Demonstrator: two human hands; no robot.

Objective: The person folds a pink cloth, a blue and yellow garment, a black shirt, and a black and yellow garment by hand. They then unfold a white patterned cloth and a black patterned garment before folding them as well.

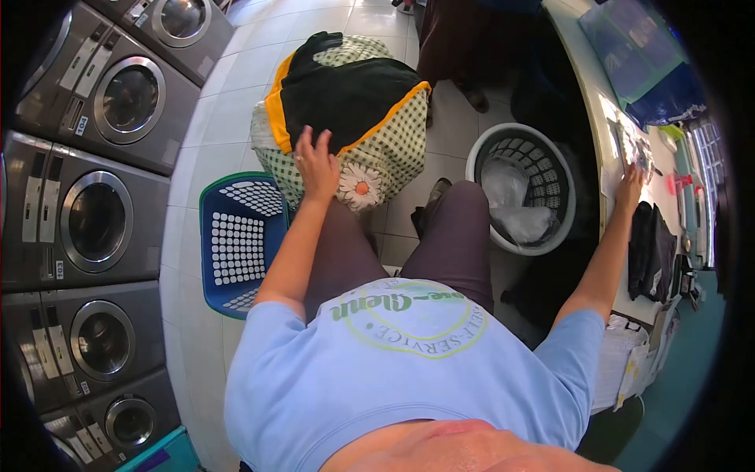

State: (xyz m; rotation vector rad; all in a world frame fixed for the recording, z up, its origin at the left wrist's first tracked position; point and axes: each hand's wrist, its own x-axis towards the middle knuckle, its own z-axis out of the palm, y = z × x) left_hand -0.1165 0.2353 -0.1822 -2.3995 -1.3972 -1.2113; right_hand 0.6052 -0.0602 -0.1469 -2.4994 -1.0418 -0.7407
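Observation:
My left hand (316, 165) is open, fingers spread, at the lower edge of a black garment with yellow-orange trim (346, 94). The garment lies on top of a bulky green-and-cream checkered cloth (393, 161) that bears a large white daisy. Whether my fingertips press on the garment is hard to tell. Out to the right, my right hand (631, 187) rests on the white counter (591, 75), fingers stretched toward a shiny, crinkled item (629, 141) that glare makes hard to identify. No object shows in either hand.
A blue laundry basket (240, 245) stands by my left leg. To the right, a grey-white round basket (560, 228) contains clear plastic. Front-loading machines (96, 222) line the left wall. Folded black cloth (651, 252) lies on the counter. Another person's dark clothing (464, 39) shows ahead.

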